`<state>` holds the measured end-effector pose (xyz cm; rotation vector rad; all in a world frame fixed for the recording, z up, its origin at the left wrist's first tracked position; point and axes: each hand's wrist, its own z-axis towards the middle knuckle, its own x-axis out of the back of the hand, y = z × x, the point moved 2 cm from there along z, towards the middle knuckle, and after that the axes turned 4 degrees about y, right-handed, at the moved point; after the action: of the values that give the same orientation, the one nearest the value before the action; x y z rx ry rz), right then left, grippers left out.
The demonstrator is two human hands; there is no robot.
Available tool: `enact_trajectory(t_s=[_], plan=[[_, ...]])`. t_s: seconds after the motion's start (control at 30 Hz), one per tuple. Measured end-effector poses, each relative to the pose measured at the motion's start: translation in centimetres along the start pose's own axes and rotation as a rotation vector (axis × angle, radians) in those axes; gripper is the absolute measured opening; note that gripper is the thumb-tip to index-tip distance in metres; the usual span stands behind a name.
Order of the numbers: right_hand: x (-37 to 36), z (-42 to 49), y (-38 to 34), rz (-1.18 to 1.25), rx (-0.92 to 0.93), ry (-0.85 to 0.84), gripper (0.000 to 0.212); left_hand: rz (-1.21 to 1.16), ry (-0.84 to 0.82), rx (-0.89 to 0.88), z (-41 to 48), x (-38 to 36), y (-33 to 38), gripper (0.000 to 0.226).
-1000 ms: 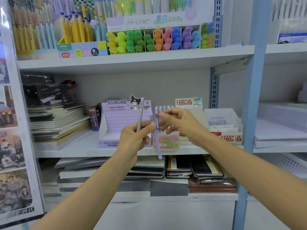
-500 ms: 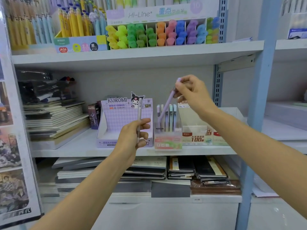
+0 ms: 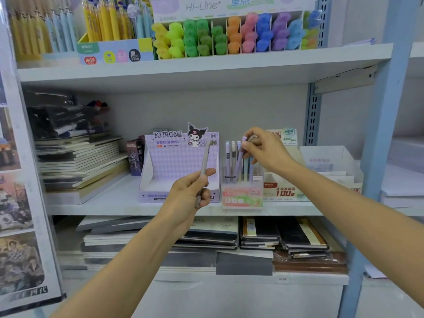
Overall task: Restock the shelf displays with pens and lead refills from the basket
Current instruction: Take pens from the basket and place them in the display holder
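Pens (image 3: 232,157) upright in clear box (image 3: 242,199), right hand (image 3: 266,150) pinching one

- The left hand (image 3: 188,196) grips a grey pen (image 3: 205,157) by its lower end; the barrel stands nearly upright in front of the purple Kuromi box (image 3: 174,161)
- The right hand (image 3: 266,150) pinches the top of a lilac pen (image 3: 239,161), which stands among other pens in the clear pen stand (image 3: 242,198)
- The pen stand sits on the middle shelf (image 3: 110,203), just beside the Kuromi box
- Coloured highlighters (image 3: 234,33) fill a tray on the shelf above
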<state>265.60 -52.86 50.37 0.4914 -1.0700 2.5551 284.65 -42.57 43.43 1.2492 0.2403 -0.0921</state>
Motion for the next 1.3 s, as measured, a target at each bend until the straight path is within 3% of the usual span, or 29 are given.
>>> enact_trajectory(t_s=[0.23, 0.33, 0.47, 0.57, 0.63, 0.7, 0.9, 1.07, 1.2, 1.3], plan=[[-0.9, 0.5, 0.0, -0.004, 0.022, -0.033, 0.011, -0.024, 0.007, 0.028, 0.3, 0.0, -0.4, 0.022], [-1.6, 0.8, 0.3, -0.133, 0.045, 0.008, 0.009, -0.035, 0.036, 0.051, 0.3, 0.1, -0.3, 0.023], [-1.9, 0.7, -0.3, -0.331, 0.043, 0.011, 0.028, -0.017, 0.013, 0.057, -0.2, 0.3, 0.0, 0.019], [-0.9, -0.4, -2.1, -0.126, 0.089, 0.075, 0.035, 0.028, 0.005, 0.051, -0.6, 0.2, 0.3, 0.018], [-0.3, -1.6, -3.2, 0.207, 0.044, -0.090, 0.032, 0.048, 0.008, 0.052, -0.7, 0.0, 0.3, 0.017], [-0.1, -2.8, -3.8, 0.356, 0.011, -0.273, 0.024, 0.061, 0.003, 0.052, -1.0, -0.4, 0.5, 0.016], [1.8, -4.6, -2.6, 0.462, -0.088, -0.216, 0.013, -0.114, 0.025, 0.055, -1.7, -1.2, 1.8, 0.043], [1.5, -6.8, -1.8, 0.453, -0.151, -0.402, 0.029, -0.188, 0.085, -0.034, -2.1, -1.9, 2.4, 0.018], [1.0, -8.0, -2.0, 0.475, -0.162, -0.582, 0.024, -0.121, 0.095, -0.089, -2.5, -2.7, 2.7, 0.019], [1.1, -7.7, -2.6, 0.371, -0.114, -0.541, 0.021, -0.019, 0.106, -0.131, -2.7, -3.1, 2.9, 0.020]])
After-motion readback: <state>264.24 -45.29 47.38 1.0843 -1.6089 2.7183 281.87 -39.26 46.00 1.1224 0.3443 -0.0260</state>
